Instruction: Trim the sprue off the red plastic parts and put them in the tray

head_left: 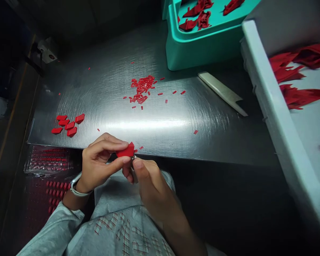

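- The left hand (97, 156) has a narrow grip, fingertips and thumb pinching a red piece (126, 150) with a pointed top
- That red piece is held just past the near edge of the counter (165, 137), in front of the person's body
- The right hand (152, 181) has its grip closed on a small metal tool (133, 157), mostly hidden by the fingers, its tip right by the red piece
- A loose heap of tiny red chips (145, 84) lies mid-counter, with single chips scattered around it
- Larger red pieces (69, 125) sit in a cluster on the counter's left side
- A pale, flat strip (221, 91) with a notched end lies at an angle between the teal bin (208, 53) and the white bin (266, 96); both bins contain red, jagged items
- Below the counter's left edge, a clear tray (28, 165) contains rows of red pieces
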A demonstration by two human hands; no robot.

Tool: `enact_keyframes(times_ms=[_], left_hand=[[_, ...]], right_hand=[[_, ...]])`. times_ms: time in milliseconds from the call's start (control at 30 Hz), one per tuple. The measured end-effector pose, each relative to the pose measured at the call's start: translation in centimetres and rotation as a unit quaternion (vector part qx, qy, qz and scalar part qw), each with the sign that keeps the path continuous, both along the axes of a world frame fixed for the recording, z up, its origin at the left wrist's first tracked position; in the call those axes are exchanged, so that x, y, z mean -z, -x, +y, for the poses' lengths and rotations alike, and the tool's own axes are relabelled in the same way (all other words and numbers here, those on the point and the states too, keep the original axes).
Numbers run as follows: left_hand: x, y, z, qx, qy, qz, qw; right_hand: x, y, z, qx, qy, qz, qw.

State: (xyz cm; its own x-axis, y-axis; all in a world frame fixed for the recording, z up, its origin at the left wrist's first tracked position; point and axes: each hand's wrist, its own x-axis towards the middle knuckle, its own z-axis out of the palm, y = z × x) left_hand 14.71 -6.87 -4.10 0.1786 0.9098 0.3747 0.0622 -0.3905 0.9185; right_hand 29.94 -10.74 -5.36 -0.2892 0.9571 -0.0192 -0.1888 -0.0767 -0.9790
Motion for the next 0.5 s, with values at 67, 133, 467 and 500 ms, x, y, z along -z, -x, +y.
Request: enact_keyframes(times_ms=[67, 133, 467, 500], left_hand=[[0.2, 0.0, -0.1, -0.008, 0.007, -0.007, 1.0], [0.5, 0.0, -0.1, -0.013, 0.006, -0.011, 1.0], [1.1, 0.2, -0.1, -0.05, 0.006, -0.007, 0.999], [1.2, 0.2, -0.2, -0.05, 0.012, -0.008, 0.999]], right_hand=[[-0.1, 0.0, 0.0, 0.0, 0.001, -0.004, 1.0], [-0.1, 0.0, 0.0, -0.002, 0.001, -0.008, 1.0], [1.4, 0.9, 0.6, -0.015, 0.041, 0.031, 0.999], [1.7, 1.2, 0.7, -0.014, 0.056, 0.044, 0.997]])
